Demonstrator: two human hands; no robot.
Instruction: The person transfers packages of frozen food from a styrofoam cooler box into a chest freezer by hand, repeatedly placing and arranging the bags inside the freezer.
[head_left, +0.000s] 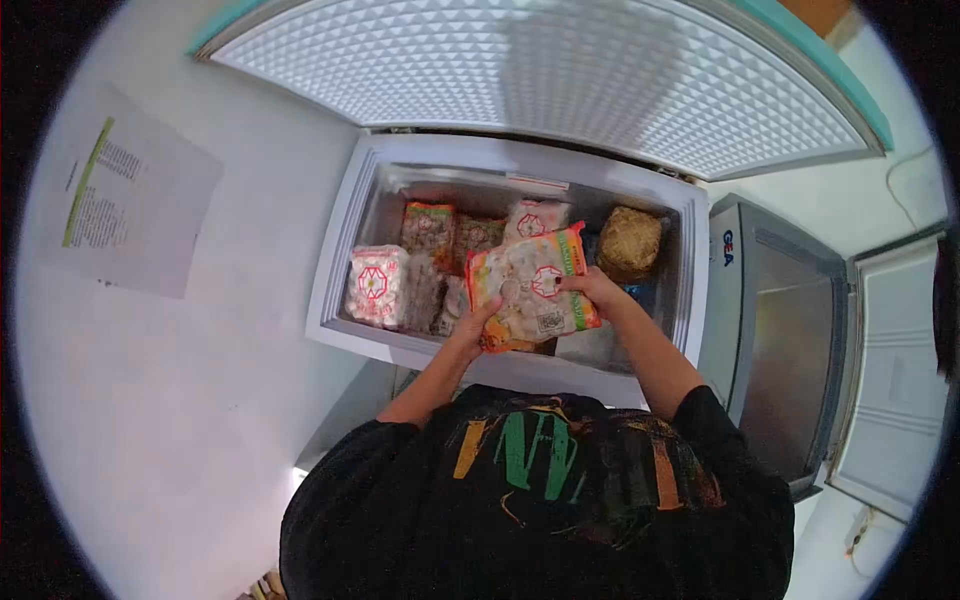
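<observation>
An orange-edged clear food packet (pixel 520 290) with pale round pieces inside is held between both hands above the open chest freezer (pixel 345 240). My left hand (pixel 475 325) grips its lower left edge, the thumb on top. On its right side, my right hand (pixel 592 288) pinches the packet, thumb across the front near the red emblem; the fingers beneath are hidden. Below the packet lie orange-edged packets (pixel 428 230) at the back left, a pack with a red emblem (pixel 378 285) at the left, and another such pack (pixel 535 217) at the back, partly covered.
The raised freezer lid (pixel 450 70) stands behind. A brown bundle (pixel 630 243) sits in the freezer's back right corner. At the right is a grey GEA appliance (pixel 790 330) beside a white door panel (pixel 890 370). A printed sheet (pixel 150 190) hangs on the left wall.
</observation>
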